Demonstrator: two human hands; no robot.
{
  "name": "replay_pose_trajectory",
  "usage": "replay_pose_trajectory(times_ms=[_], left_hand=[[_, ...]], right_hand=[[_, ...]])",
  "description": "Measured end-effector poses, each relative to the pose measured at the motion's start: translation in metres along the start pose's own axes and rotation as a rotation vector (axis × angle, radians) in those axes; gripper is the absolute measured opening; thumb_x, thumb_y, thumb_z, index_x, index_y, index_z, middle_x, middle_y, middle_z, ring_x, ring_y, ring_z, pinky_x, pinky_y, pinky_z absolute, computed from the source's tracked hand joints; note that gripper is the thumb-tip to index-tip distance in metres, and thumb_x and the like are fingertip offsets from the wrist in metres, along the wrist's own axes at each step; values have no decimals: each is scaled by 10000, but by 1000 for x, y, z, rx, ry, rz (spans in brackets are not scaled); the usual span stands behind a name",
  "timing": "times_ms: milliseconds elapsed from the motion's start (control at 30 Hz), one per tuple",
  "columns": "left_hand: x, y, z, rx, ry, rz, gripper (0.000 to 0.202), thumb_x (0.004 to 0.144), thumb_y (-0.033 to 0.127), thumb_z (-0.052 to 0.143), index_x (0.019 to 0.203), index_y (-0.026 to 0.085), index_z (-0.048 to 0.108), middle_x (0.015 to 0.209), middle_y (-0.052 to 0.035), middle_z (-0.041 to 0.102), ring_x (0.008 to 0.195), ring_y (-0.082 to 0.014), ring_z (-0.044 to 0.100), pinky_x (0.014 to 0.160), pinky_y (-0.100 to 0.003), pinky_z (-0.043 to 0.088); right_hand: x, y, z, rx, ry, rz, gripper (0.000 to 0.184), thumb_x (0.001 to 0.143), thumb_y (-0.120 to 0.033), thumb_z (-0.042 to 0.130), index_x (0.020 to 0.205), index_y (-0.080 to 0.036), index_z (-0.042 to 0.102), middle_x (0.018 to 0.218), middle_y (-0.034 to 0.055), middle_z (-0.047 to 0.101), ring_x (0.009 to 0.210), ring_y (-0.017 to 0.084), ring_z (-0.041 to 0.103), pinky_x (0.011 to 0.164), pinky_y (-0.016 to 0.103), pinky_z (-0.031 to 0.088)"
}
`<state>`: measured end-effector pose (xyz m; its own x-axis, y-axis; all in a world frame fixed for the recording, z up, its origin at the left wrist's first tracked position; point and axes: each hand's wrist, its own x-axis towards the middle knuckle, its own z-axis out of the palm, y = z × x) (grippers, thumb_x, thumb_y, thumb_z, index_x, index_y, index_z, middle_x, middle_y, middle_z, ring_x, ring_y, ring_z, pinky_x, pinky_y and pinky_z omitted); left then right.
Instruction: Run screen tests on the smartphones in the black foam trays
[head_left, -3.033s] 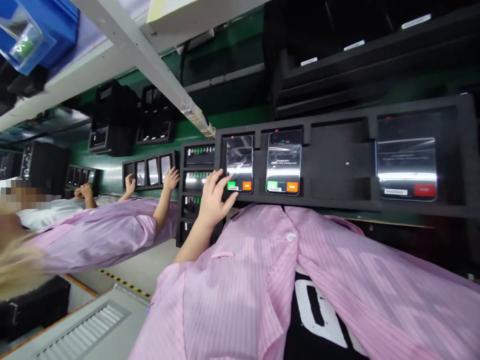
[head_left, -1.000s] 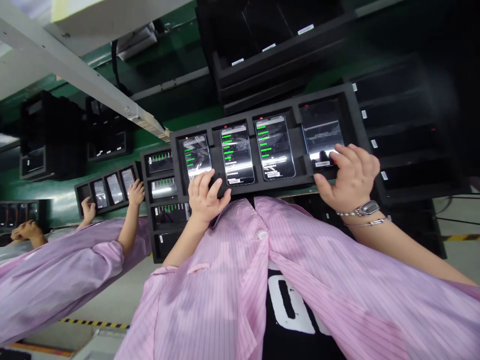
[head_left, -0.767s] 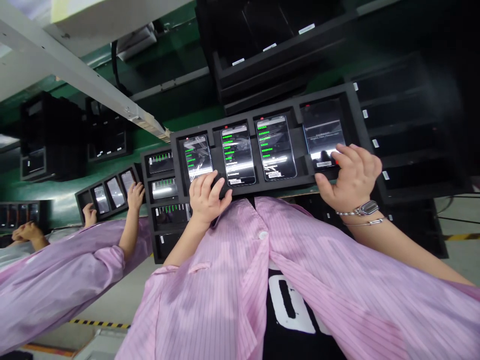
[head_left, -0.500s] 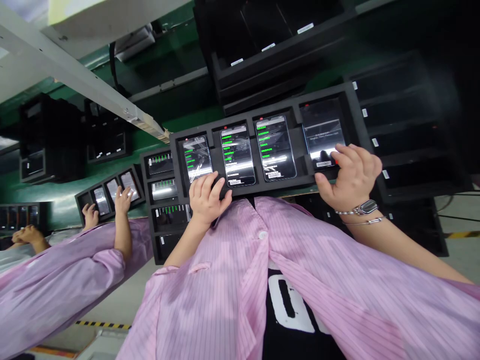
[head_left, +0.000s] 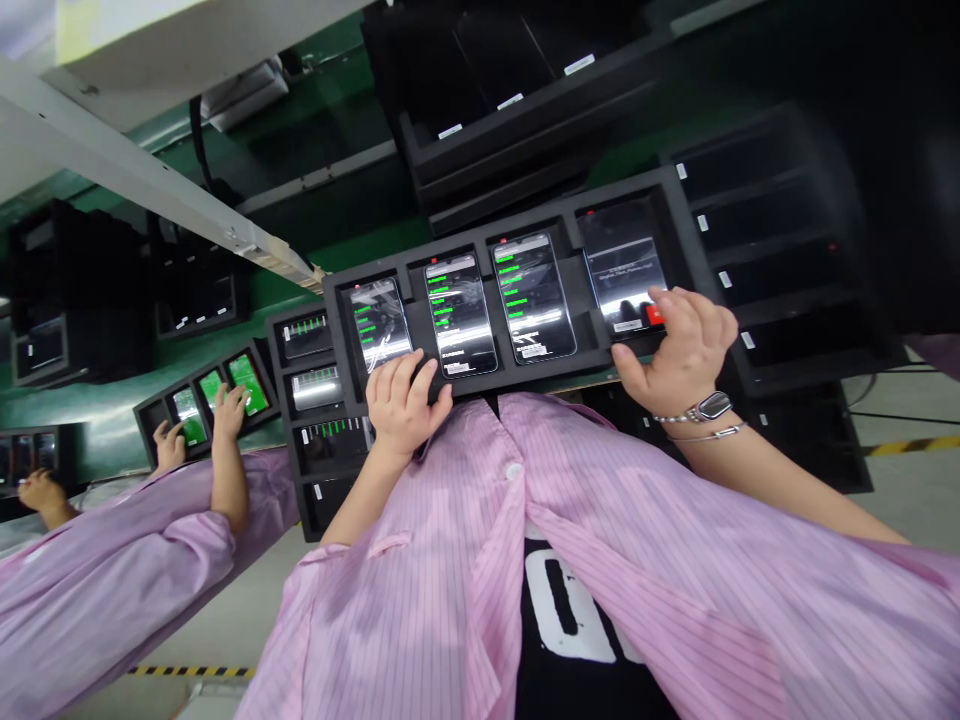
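Note:
A black foam tray (head_left: pixel 684 230) lies tilted before me with a phone in each compartment. The leftmost phone (head_left: pixel 380 312), the second phone (head_left: pixel 459 320) and the third phone (head_left: pixel 534 300) show green text lines on dark screens. On the rightmost phone (head_left: pixel 624 262) there is a mostly dark screen with a red patch at its lower right corner. My left hand (head_left: pixel 403 405) rests with fingers apart over the tray's front edge, covering the bottom of the leftmost phone. My right hand (head_left: pixel 675 350) has its thumb apart and its index fingertip at the red patch.
Another tray with phones (head_left: pixel 285 415) sits at the left, partly under mine. Dark trays (head_left: pixel 780 240) lie right; stacked trays (head_left: pixel 495 130) stand behind. A white beam (head_left: pixel 150 185) slants overhead. Left, a co-worker's hands (head_left: pixel 227 408) are over phones with green screens.
The view has shifted slightly, moving the scene left. A larger red patch now shows by my right index finger. The co-worker's phone screens have turned green. My left hand stays at the tray edge.

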<state>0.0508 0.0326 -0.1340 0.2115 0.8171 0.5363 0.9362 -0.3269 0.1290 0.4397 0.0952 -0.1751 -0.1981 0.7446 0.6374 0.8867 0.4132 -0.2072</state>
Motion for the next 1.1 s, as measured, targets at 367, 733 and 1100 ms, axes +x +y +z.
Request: replay_pose_trajectory(times_ms=[367,733,1100], left_hand=[[1,-1,0,9,-6,1,386,878,435,724,1217,250,711,1264,-124,771,1160,-301,706,1088,-462,417],[3,1,-1,11,34,34,407,879,410,727,1256,261,693,1268,-117,767,1157,-299,708,1081,-458,427],[2,0,0,6,19,26,395,887,430,722,1242,257,713,1270,-117,767,1170,-301,702,1085,-459,426]], right_hand=[[11,-8,-5,-22,100,-88,804,937,-543,567,1599,-166,311,1320,183,680,1196,343,613,978,484,417],[3,-2,-1,-60,21,-45,666,939,-553,507,1493,-185,474,1355,169,669,1257,353,603,1022,503,389],[8,-7,-3,-37,50,-64,625,925,-499,521,1462,-180,515,1343,161,677,1252,334,603,1017,498,399]])
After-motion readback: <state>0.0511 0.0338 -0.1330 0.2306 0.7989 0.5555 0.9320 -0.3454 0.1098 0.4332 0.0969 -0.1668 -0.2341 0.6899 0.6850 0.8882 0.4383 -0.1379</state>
